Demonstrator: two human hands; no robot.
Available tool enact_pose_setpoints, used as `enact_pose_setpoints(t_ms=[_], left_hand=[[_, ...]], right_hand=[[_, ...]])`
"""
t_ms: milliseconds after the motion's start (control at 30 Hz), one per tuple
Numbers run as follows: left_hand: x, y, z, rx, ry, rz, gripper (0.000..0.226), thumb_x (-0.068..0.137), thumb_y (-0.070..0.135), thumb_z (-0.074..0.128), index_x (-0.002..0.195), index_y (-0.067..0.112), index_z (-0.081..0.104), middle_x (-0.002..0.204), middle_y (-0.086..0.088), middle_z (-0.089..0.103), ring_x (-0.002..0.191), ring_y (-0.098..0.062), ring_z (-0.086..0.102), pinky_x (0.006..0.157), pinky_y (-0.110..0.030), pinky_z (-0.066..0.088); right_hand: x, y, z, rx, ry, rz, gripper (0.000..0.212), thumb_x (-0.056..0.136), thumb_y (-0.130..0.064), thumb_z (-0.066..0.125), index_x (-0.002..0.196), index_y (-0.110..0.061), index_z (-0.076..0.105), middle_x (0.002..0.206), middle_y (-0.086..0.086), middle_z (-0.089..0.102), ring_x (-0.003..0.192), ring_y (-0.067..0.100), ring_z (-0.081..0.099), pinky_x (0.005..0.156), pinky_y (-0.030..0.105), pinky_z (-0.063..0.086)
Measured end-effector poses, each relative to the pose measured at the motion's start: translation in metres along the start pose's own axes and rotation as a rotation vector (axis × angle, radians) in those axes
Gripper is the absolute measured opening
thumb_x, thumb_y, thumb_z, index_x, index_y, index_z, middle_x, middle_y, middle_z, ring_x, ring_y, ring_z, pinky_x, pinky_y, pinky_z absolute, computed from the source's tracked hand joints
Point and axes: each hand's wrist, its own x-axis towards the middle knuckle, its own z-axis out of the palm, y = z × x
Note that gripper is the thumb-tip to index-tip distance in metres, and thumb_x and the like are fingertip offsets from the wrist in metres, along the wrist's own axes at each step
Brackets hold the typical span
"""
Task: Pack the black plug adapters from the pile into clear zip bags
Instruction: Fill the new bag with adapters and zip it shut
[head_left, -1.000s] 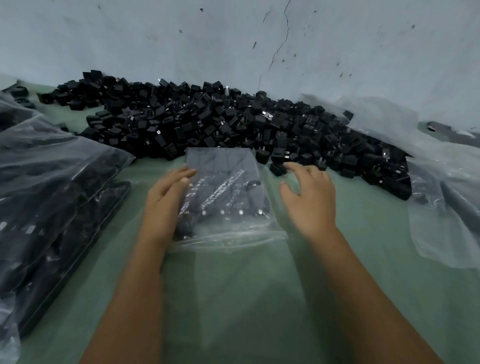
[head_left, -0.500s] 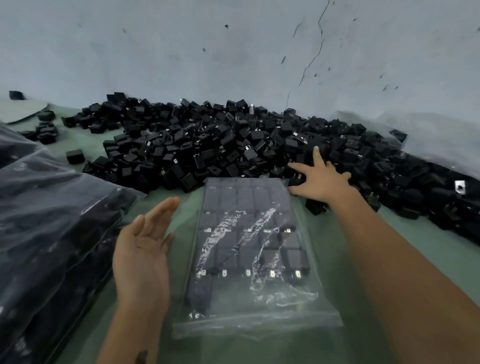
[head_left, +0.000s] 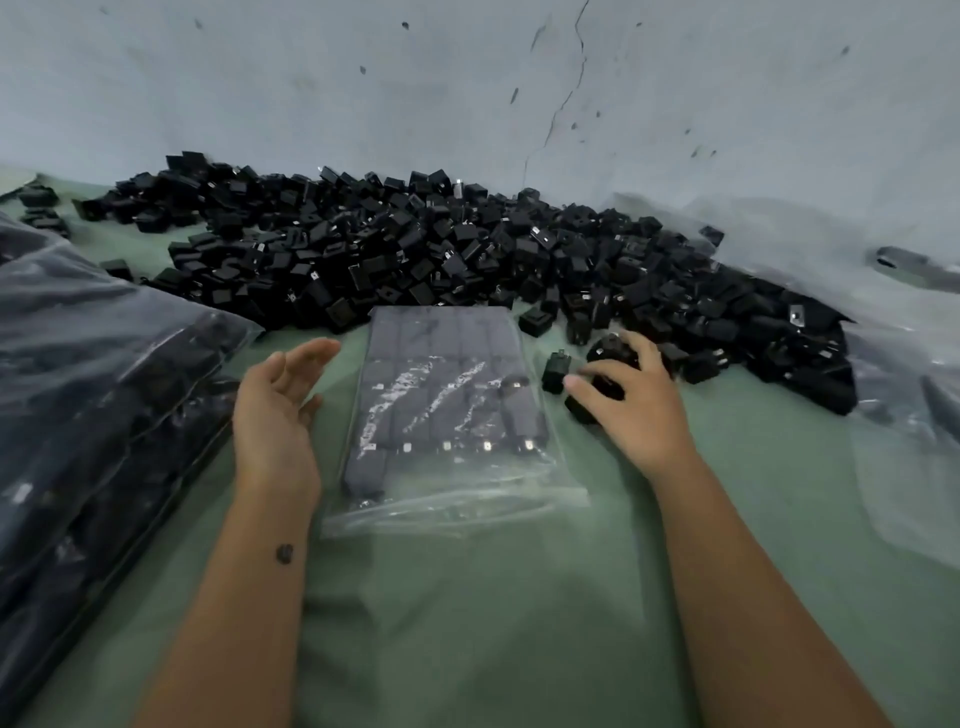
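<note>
Since half a second ago the right hand (head_left: 631, 402) has drawn back from the heap's edge toward the person, and it now sits low beside the bag with its fingers curled round a small cluster of black plug adapters (head_left: 610, 364); one more loose black adapter (head_left: 556, 370) lies just off its fingertips, between hand and bag. Its grip is closed on those pieces, though how many it has hold of cannot be told. Meanwhile the left hand (head_left: 278, 410) hovers just left of the bag, palm turned inward, fingers straight and relaxed, holding nothing. Between the two hands the clear plastic zip bag (head_left: 447, 415) lies flat on the green surface (head_left: 467, 623), already filled with neat rows of black adapters, its far end touching the big pile of loose black plug adapters (head_left: 441, 254) heaped against the pale cracked wall (head_left: 467, 78). Stacked filled clear bags (head_left: 93, 415) sit at the left, and crumpled clear plastic sheeting (head_left: 909, 415) lies at the right.
</note>
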Motion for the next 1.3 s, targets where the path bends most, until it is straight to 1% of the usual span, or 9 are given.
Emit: enact_pose_setpoints(t_ms=[200,267,500,633,733,800,933,1033,1300], left_hand=[[-0.018,-0.007,-0.006,0.194,-0.055,0.120,0.031,0.079,0.032,0.045,0.088,0.030,0.075,0.115,0.006,0.071,0.118,-0.008,0.058,0.102,-0.027,0.038],[-0.023,-0.006,-0.010,0.240,-0.096,0.137,0.032,0.080,0.031,0.045,0.092,0.029,0.075,0.115,0.007,0.071,0.118,-0.007,0.057,0.105,-0.029,0.038],[-0.046,-0.004,-0.023,0.295,-0.123,0.157,0.036,0.082,0.032,0.043,0.098,0.027,0.075,0.115,0.010,0.070,0.117,-0.007,0.056,0.101,-0.028,0.039],[-0.056,0.000,-0.022,0.409,-0.179,0.200,0.030,0.091,0.028,0.047,0.100,0.032,0.075,0.111,0.020,0.068,0.110,0.002,0.055,0.092,-0.027,0.043],[-0.062,0.000,-0.019,0.446,-0.278,0.268,0.027,0.097,0.012,0.050,0.105,0.023,0.073,0.107,0.001,0.068,0.086,0.014,0.058,0.071,-0.009,0.047],[-0.064,0.000,-0.019,0.484,-0.357,0.272,0.023,0.095,0.015,0.058,0.113,0.024,0.070,0.116,-0.013,0.063,0.091,0.008,0.060,0.064,-0.005,0.048],[-0.058,0.000,-0.025,0.936,-0.582,0.383,0.076,0.065,0.062,0.070,0.136,0.055,0.043,0.145,0.017,0.041,0.137,-0.007,0.035,0.111,-0.028,0.036],[-0.060,0.000,-0.026,1.136,-0.705,0.410,0.095,0.049,0.076,0.067,0.133,0.072,0.023,0.139,0.046,0.021,0.145,-0.005,0.013,0.118,-0.040,0.019],[-0.061,-0.002,-0.021,0.890,-0.564,0.446,0.042,0.077,0.024,0.082,0.116,0.034,0.068,0.132,0.018,0.055,0.135,0.001,0.035,0.107,-0.017,0.027]], right_hand=[[-0.049,-0.010,-0.014,0.279,0.090,0.105,0.048,0.092,-0.018,0.051,0.134,-0.042,0.049,0.155,-0.023,0.008,0.143,0.005,0.011,0.115,0.027,0.022],[-0.063,-0.010,-0.021,0.308,0.151,0.131,0.057,0.087,-0.006,0.053,0.133,-0.040,0.050,0.153,-0.023,0.011,0.140,0.005,0.019,0.100,0.009,0.031],[-0.089,-0.012,-0.026,0.406,0.311,0.122,0.054,0.086,0.003,0.058,0.128,-0.032,0.056,0.131,-0.006,0.047,0.096,-0.001,0.060,0.073,0.002,0.043],[-0.090,-0.013,-0.028,0.496,0.400,0.228,0.053,0.087,-0.008,0.065,0.130,-0.036,0.053,0.121,-0.008,0.057,0.083,0.025,0.067,0.071,0.010,0.050],[-0.089,-0.019,-0.027,0.529,0.406,0.243,0.044,0.086,-0.017,0.069,0.125,-0.033,0.056,0.122,-0.004,0.063,0.101,0.018,0.066,0.091,0.035,0.053],[-0.092,-0.029,-0.027,0.547,0.446,0.230,0.039,0.083,-0.018,0.071,0.116,-0.034,0.058,0.109,-0.008,0.067,0.089,0.002,0.064,0.082,0.027,0.054],[-0.106,-0.065,-0.014,0.603,0.408,0.080,0.044,0.077,-0.005,0.068,0.095,-0.040,0.048,0.090,-0.018,0.064,0.076,-0.003,0.062,0.067,0.012,0.047],[-0.125,-0.095,0.008,0.583,0.273,-0.093,0.041,0.075,-0.012,0.067,0.096,-0.038,0.044,0.089,-0.014,0.062,0.080,0.006,0.062,0.069,0.016,0.050],[-0.148,-0.105,0.024,0.131,0.089,-0.508,0.025,0.072,-0.028,0.059,0.093,-0.020,0.048,0.079,-0.008,0.056,0.065,0.011,0.051,0.055,0.029,0.046]])
